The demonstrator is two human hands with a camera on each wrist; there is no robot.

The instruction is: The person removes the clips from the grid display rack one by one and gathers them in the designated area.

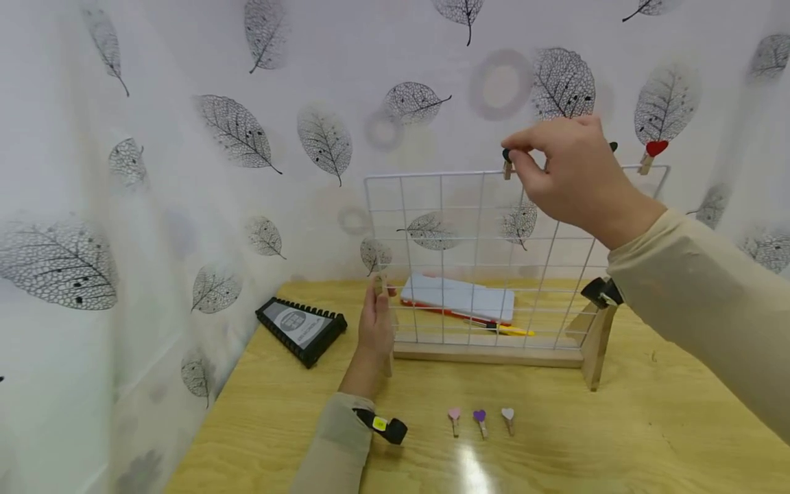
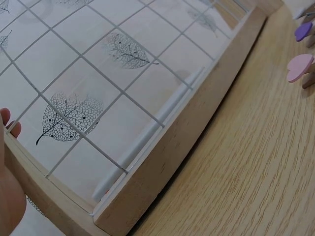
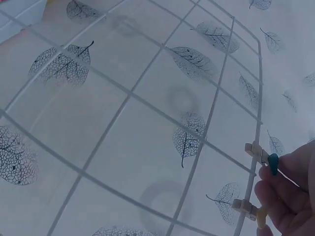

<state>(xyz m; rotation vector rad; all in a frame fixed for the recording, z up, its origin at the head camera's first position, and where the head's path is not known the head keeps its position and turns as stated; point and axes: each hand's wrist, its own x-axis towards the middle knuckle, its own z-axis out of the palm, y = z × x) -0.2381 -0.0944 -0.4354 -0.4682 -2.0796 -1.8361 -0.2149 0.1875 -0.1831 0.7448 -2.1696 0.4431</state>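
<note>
A white wire grid (image 1: 441, 239) stands upright in a wooden stand (image 1: 487, 354). My left hand (image 1: 375, 326) grips the stand's left post, palm on the near side and fingertips showing behind it in the left wrist view. At the top wire, my right hand (image 1: 568, 175) pinches a small wooden clothespin with a dark green heart (image 3: 273, 163), its jaws over the wire. Beside it, a clothespin with a yellow heart (image 3: 261, 217) is clipped on, hidden by the hand in the head view. Farther right are a clothespin with a red heart (image 1: 656, 148) and a dark heart (image 1: 613, 146).
Three heart clothespins, pink (image 1: 455, 414), purple (image 1: 480, 416) and white (image 1: 508, 414), lie in a row before the stand. Behind the grid are a white box (image 1: 459, 295) and a yellow pen (image 1: 515, 331). A black case (image 1: 301, 328) lies left. A leaf-print curtain (image 1: 321, 68) hangs behind.
</note>
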